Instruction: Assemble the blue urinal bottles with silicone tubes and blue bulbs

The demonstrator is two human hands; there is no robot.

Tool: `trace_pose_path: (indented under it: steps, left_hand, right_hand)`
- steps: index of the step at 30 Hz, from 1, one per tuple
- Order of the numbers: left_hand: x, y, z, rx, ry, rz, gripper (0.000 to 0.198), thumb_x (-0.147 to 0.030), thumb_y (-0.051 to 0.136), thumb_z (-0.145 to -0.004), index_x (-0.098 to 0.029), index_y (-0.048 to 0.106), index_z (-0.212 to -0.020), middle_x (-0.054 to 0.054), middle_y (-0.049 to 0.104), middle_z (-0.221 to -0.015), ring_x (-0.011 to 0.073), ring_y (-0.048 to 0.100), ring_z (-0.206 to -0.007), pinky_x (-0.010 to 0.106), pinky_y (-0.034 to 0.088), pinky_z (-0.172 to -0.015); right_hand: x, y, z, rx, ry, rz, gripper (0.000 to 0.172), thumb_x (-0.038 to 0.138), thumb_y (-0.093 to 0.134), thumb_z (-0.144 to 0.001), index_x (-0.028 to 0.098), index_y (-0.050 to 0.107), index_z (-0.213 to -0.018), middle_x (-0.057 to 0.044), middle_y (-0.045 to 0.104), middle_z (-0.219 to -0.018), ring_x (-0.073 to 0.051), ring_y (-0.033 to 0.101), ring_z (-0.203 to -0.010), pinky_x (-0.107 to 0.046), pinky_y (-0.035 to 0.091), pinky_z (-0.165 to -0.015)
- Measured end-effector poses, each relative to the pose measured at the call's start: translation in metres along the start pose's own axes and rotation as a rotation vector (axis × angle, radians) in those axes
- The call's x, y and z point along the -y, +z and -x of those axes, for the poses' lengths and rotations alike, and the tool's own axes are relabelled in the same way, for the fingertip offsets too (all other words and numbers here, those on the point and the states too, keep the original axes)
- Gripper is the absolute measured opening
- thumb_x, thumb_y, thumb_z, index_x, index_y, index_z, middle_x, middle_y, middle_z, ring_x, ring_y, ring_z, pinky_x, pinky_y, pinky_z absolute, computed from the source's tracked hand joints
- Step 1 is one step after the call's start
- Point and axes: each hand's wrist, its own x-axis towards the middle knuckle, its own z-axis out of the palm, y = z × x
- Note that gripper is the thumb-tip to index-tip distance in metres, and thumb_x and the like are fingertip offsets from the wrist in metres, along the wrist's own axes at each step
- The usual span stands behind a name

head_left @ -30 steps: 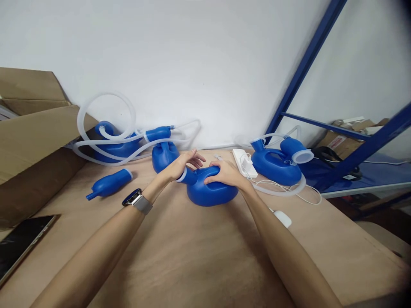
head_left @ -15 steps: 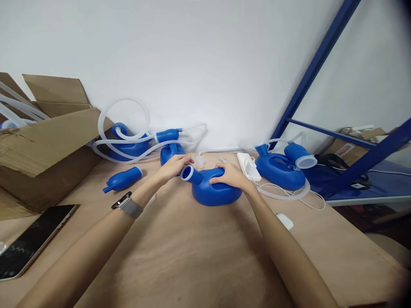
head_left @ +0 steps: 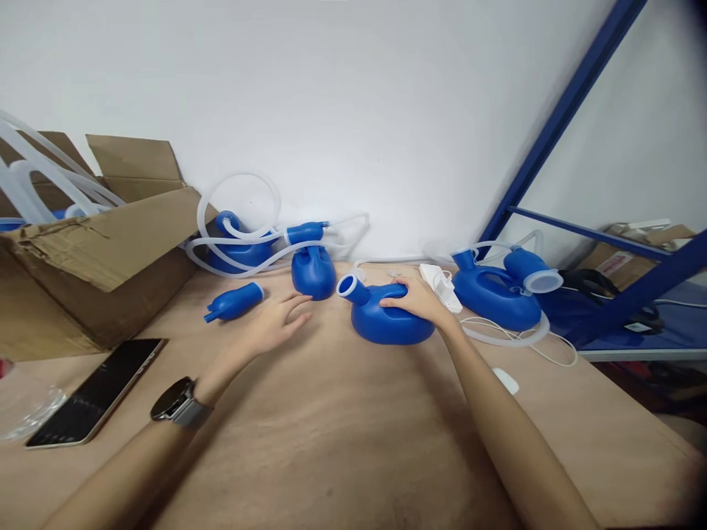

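Note:
A blue plastic urinal bottle (head_left: pixel 387 324) with an uncapped, white-rimmed mouth rests on the table in front of me. My right hand (head_left: pixel 412 300) is wrapped round its handle. Over the table to its left, my left hand (head_left: pixel 279 322) holds nothing, its fingers apart. Close beside that hand lies a loose blue funnel-shaped piece (head_left: pixel 235 302) with a narrow spout. Just beyond the fingertips stands another blue bottle (head_left: pixel 313 274). A further blue bottle (head_left: pixel 243 254) with clear tubing (head_left: pixel 202 217) coiled over it sits against the wall.
An open cardboard box (head_left: pixel 138 272) full of tubing stands at the left, with a phone (head_left: pixel 99 390) and a clear plastic bottle (head_left: pixel 27 401) before it. At the right are a white power strip (head_left: pixel 442 287), a blue bottle with tube (head_left: pixel 491 298), and a blue metal shelf (head_left: pixel 552 140).
My left hand has drawn away from the bottle's mouth, moving left and toward me, and its fingers have spread. My right hand stays on the handle. The view has shifted a little left.

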Motion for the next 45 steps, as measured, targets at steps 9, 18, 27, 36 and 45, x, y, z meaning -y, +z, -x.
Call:
trace_pose_path:
  steps: [9, 18, 27, 36, 45]
  left_hand:
    - [-0.003, 0.005, 0.012, 0.102, -0.132, -0.326, 0.050, -0.044, 0.052, -0.096, -0.016, 0.068, -0.134, 0.023, 0.064, -0.139, 0.0429, 0.059, -0.128, 0.054, 0.051, -0.100]
    - [0.039, -0.015, 0.034, 0.086, -0.300, -0.179, 0.053, -0.052, 0.066, -0.079, -0.016, 0.072, -0.118, 0.016, 0.076, -0.111, 0.0353, 0.072, -0.098, 0.039, 0.053, -0.079]
    - [-0.012, 0.018, 0.027, -0.172, 0.070, 0.026, 0.050, -0.034, 0.065, -0.090, -0.018, 0.066, -0.137, 0.014, 0.070, -0.115, 0.0311, 0.070, -0.101, 0.043, 0.058, -0.084]
    - [0.032, -0.011, 0.013, -0.293, -0.126, 0.035, 0.047, -0.054, 0.048, -0.100, -0.022, 0.074, -0.122, 0.013, 0.070, -0.135, 0.0318, 0.066, -0.125, 0.045, 0.052, -0.109]
    - [0.095, -0.034, 0.030, -0.196, -0.526, -0.237, 0.080, -0.058, 0.066, -0.081, -0.017, 0.048, -0.148, 0.025, 0.066, -0.135, 0.0482, 0.065, -0.121, 0.057, 0.053, -0.097]
  right_hand:
    - [-0.011, 0.010, 0.000, -0.095, -0.023, 0.013, 0.063, 0.061, 0.083, -0.076, 0.019, 0.075, -0.123, -0.016, 0.073, -0.131, -0.039, 0.066, -0.123, -0.053, 0.050, -0.107]
    - [0.041, 0.019, 0.012, -0.262, -0.487, 0.010, 0.031, 0.039, 0.061, -0.100, 0.023, 0.074, -0.123, -0.013, 0.071, -0.119, -0.032, 0.062, -0.117, -0.054, 0.047, -0.109]
    - [0.143, 0.124, 0.064, 0.338, 0.039, -1.030, 0.093, 0.069, 0.074, -0.087, 0.035, 0.035, -0.165, -0.007, 0.036, -0.171, -0.032, 0.034, -0.158, -0.053, 0.039, -0.124]
    - [0.121, 0.153, 0.058, 0.291, 0.280, -1.447, 0.070, 0.049, 0.079, -0.085, 0.032, 0.047, -0.144, -0.005, 0.067, -0.123, -0.020, 0.075, -0.086, -0.032, 0.056, -0.071]
    - [0.117, 0.147, 0.058, 0.282, 0.235, -1.528, 0.085, 0.041, 0.072, -0.084, 0.042, 0.032, -0.159, -0.004, 0.065, -0.120, -0.022, 0.073, -0.095, -0.034, 0.054, -0.079]
